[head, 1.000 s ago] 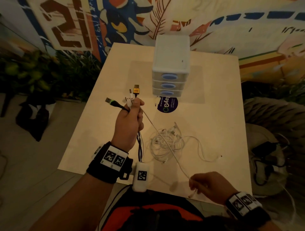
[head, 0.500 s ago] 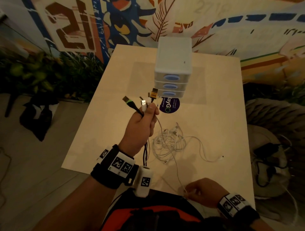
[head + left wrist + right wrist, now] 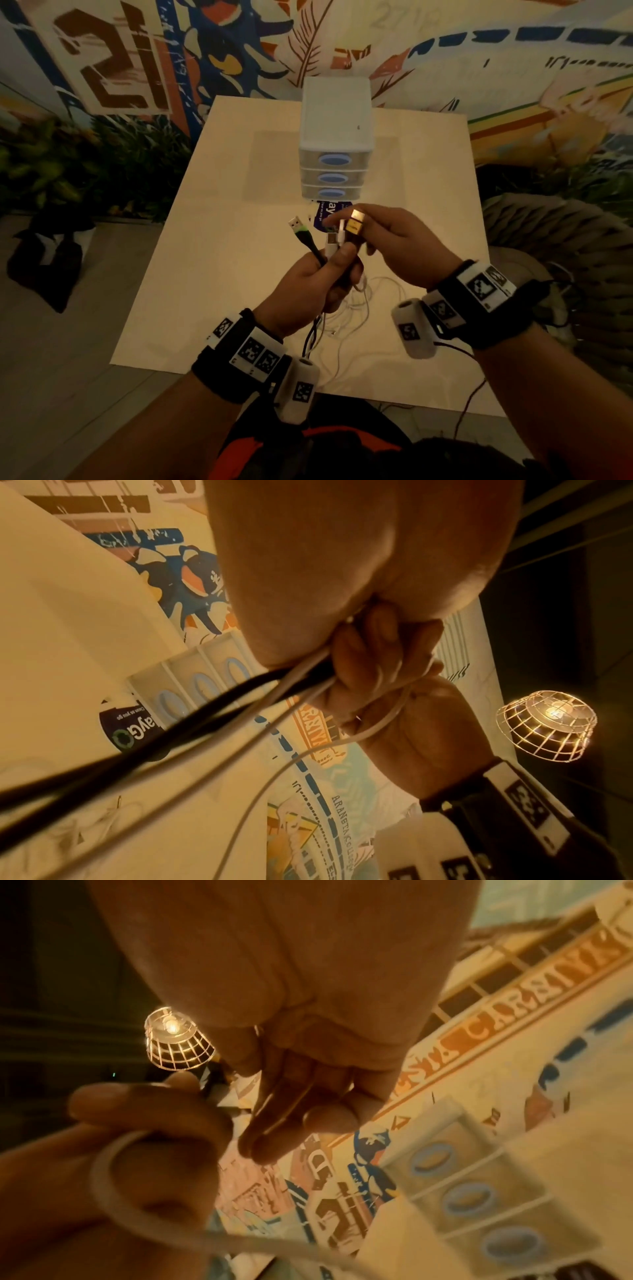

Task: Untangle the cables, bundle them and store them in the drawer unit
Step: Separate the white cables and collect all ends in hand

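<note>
My left hand (image 3: 318,277) grips a bunch of cable ends above the table (image 3: 222,274). A green-and-black USB plug (image 3: 296,226), a white USB plug (image 3: 330,240) and a gold plug (image 3: 356,222) stick up from the fist. Black and white cables (image 3: 240,693) trail down from it. My right hand (image 3: 394,246) is beside the plugs with its fingers (image 3: 291,1110) nearly straight, the fingertips at the gold and white plugs and nothing held. A loose white cable tangle (image 3: 359,308) lies under the hands. The white three-drawer unit (image 3: 334,137) stands behind, all drawers closed.
A round dark sticker (image 3: 329,212) lies just in front of the drawer unit. Plants (image 3: 68,171) and a dark bag (image 3: 48,260) are on the floor to the left. A wicker basket (image 3: 565,240) with cables sits to the right. A caged lamp (image 3: 544,723) hangs overhead.
My right hand let go of the white cable near the table's front edge and rose to the plugs. My left hand carried the bunch rightward, closer to the drawer unit.
</note>
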{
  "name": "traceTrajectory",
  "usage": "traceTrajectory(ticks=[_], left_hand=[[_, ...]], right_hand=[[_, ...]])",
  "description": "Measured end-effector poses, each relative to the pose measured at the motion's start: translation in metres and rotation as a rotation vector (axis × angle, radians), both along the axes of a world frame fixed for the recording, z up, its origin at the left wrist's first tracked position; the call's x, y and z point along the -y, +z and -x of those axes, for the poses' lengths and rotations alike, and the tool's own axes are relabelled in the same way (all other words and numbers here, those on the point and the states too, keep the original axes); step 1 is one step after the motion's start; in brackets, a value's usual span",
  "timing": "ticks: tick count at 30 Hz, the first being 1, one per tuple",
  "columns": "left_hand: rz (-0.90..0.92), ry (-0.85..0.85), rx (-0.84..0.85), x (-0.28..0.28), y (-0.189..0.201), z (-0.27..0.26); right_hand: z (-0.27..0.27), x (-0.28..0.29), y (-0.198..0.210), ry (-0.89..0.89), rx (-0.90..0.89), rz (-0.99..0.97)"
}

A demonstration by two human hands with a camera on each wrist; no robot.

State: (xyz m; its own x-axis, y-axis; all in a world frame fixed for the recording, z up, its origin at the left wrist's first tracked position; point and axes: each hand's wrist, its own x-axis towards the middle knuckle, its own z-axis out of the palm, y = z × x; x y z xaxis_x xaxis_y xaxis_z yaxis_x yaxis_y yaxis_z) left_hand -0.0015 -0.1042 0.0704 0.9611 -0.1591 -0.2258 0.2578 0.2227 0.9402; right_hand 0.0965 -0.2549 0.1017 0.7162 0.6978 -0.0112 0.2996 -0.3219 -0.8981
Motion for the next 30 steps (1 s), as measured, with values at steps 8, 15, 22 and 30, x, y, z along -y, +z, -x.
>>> traceTrajectory(ticks=[8,15,22,30], left_hand=[[0.023,-0.026,-0.001,-0.014,0.001,0.005],[-0.171,0.13,-0.021,-0.022,0.001,-0.003],[-0.224,0.075,-0.055,-0.015,0.0,-0.005],[-0.34,-0.081,0.03,-0.011,0.003,-0.003]], right_hand=[[0.004,-0.01,-0.013,0.023,-0.197,-0.25],[0.006,-0.009,-0.013,-0.246,-0.194,-0.39],[0.016,-0.016,-0.011,-0.317,-0.15,-0.363],[0.013,-0.027,0.022,0.05,0.374,-0.006]])
